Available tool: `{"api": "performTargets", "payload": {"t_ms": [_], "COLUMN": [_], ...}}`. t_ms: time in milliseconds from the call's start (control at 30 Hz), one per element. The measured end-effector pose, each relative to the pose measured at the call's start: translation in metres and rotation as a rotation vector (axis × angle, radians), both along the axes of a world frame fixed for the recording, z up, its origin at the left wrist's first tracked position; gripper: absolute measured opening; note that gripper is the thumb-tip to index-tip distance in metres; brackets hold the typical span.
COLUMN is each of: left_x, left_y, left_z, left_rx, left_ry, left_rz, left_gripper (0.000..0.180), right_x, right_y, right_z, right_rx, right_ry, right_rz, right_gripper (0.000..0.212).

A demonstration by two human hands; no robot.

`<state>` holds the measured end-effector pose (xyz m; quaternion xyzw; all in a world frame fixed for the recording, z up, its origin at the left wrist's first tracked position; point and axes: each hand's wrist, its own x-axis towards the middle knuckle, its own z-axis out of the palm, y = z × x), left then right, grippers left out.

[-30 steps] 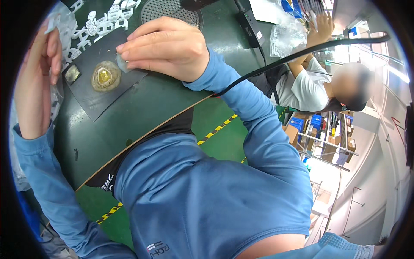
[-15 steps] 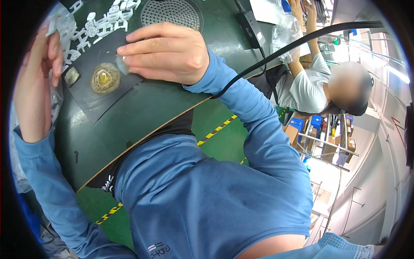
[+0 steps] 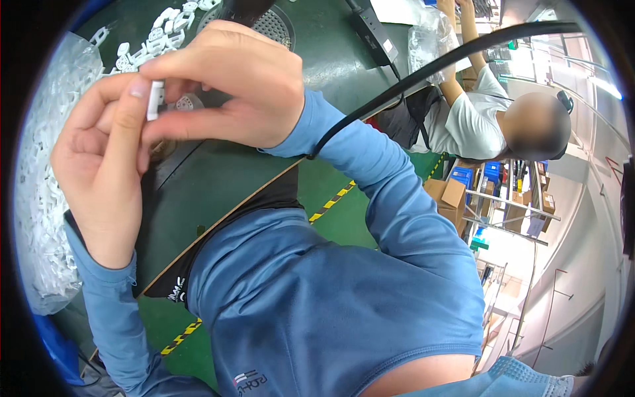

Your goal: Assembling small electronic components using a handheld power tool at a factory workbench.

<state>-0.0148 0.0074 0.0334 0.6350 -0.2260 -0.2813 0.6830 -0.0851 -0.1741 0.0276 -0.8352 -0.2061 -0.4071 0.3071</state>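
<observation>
A small white plastic part (image 3: 156, 100) is pinched between the fingertips of both hands, above the green table. My left hand (image 3: 99, 155) grips it from the left, thumb and index finger closed together. From the right, my right hand (image 3: 248, 83) holds it between thumb and index finger. Behind the right thumb shows a small round pale piece with tiny holes (image 3: 188, 102); whether it is held or lies lower, I cannot tell. A brownish lump (image 3: 161, 151) on the table is mostly covered by my hands.
A clear bag full of white plastic parts (image 3: 46, 192) lies at the left. Loose white parts (image 3: 159, 41) are strewn at the back, beside a round perforated plate (image 3: 279, 30). A black power strip (image 3: 370, 36) and cable (image 3: 456, 59) lie right. A co-worker (image 3: 456, 119) sits beyond.
My left hand has come rightward from the table's left side to meet my right. Both hands now hold the white plastic part, and they cover the lump and dark sheet seen before.
</observation>
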Motion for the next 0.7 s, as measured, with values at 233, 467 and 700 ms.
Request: {"api": "performTargets", "payload": {"t_ms": [233,467,700], "left_x": [0.008,0.017,0.018], "left_y": [-0.002,-0.004,-0.003], "left_z": [0.001,-0.001,-0.005], "left_rx": [0.024,0.025,0.059], "left_ry": [-0.152,-0.172,-0.205], "left_rz": [0.013,0.141,0.101], "left_gripper": [0.023,0.028,0.027], "right_x": [-0.012,-0.014,-0.009], "right_y": [-0.028,-0.038,-0.038], "right_z": [0.014,0.005,-0.001], "right_rx": [0.067,0.094,0.006], "right_ry": [0.361,0.547,0.496], "right_rz": [0.129,0.176,0.196], "right_gripper": [0.036,0.034,0.032]}}
